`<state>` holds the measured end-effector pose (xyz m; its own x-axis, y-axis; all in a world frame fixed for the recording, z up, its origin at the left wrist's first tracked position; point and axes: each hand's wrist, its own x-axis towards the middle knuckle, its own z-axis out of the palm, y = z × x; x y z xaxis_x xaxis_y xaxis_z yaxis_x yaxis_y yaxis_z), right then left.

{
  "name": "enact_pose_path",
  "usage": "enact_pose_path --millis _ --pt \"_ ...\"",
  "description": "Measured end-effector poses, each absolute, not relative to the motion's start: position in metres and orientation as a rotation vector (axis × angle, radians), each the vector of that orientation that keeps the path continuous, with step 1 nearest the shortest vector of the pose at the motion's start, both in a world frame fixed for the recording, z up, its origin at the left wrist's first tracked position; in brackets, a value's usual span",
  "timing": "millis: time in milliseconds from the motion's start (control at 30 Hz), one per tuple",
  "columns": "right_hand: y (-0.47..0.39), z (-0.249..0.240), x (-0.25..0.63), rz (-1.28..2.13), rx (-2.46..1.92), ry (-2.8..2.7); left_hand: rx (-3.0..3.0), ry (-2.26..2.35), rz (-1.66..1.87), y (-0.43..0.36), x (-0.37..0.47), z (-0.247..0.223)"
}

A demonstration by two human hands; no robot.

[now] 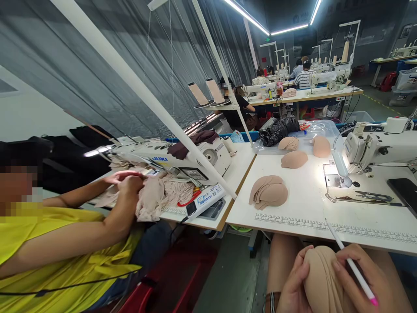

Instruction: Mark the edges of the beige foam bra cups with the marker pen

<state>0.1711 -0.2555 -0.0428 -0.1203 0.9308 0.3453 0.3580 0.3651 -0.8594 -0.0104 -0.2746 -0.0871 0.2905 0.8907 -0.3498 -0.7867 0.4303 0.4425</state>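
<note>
Over my lap, below the table's front edge, my left hand (296,278) is closed around a fanned stack of beige bra cup pieces (321,274). My right hand (366,276) grips a slim white pen (354,267) with a pink end, its tip pointing up toward the table. The fingers of that hand also press on the right side of the stack. On the white table (306,204) lies another fanned pile of cup pieces (269,191), with a smaller pile (294,159) behind it.
A sewing machine (371,148) stands at right, with tweezers (373,196) and a black phone (404,193) beside it. A clear plastic tray (321,128) holds a black bag (278,129). At left, a co-worker in yellow (65,243) handles fabric at another machine (169,163).
</note>
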Motion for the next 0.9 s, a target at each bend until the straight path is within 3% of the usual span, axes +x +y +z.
enact_pose_path --millis 167,400,533,900 --pt "-0.244 -0.047 0.186 0.906 -1.188 -1.621 0.126 0.559 1.131 -0.272 -0.007 -0.098" --pt "-0.267 -0.058 0.153 1.454 -1.118 -0.954 0.137 0.42 0.988 -0.272 -0.004 -0.085" --pt "-0.276 -0.063 0.146 1.464 -1.14 -0.809 0.106 0.387 0.889 -0.28 -0.007 -0.087" --pt "-0.272 -0.066 0.139 1.422 -1.1 -0.714 0.132 0.477 1.066 -0.278 0.003 -0.111"
